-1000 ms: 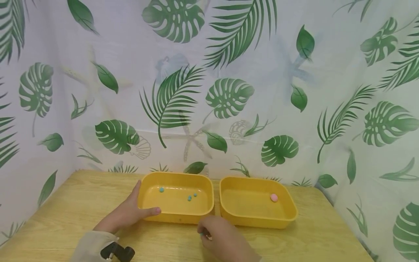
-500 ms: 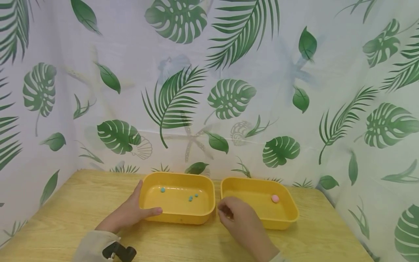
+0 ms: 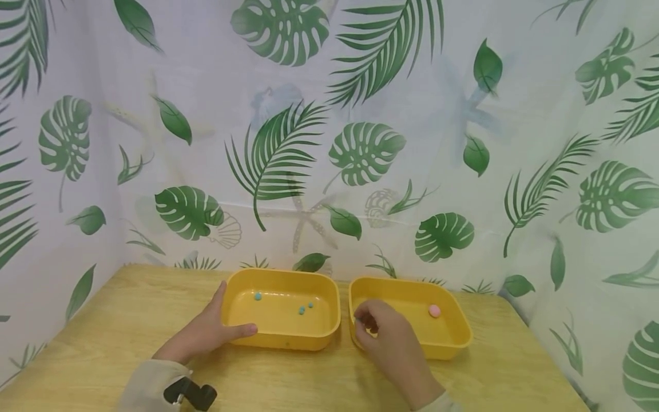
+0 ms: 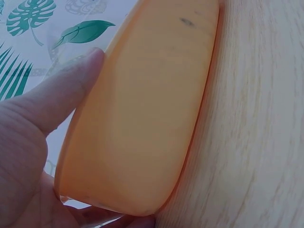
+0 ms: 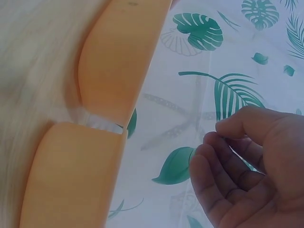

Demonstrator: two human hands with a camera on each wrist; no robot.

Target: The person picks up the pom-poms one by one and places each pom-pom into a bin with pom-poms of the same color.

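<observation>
My left hand (image 3: pixel 208 329) holds the left yellow plastic bin (image 3: pixel 288 344) at its left end, thumb over the front rim and fingers along the side. In the left wrist view, that thumb presses on the rim of the bin (image 4: pixel 142 114). Several small teal balls (image 3: pixel 258 296) lie inside this bin. Over the left end of the right yellow bin (image 3: pixel 445 350), my right hand (image 3: pixel 393 340) pinches a tiny teal ball (image 3: pixel 357 319), mostly hidden by the fingertips. The right wrist view shows that hand (image 5: pixel 247 166) with thumb and fingertips together above the rims; the ball cannot be made out there.
A pink ball (image 3: pixel 435 311) lies toward the right end of the right bin. Both bins stand side by side on a wood-grain table (image 3: pixel 278 383), with a narrow gap between them. Behind hangs a white leaf-print cloth (image 3: pixel 329 229).
My right hand has moved up and right, from in front of the gap between the bins to over the right bin's left end. The left hand keeps its hold on the left bin.
</observation>
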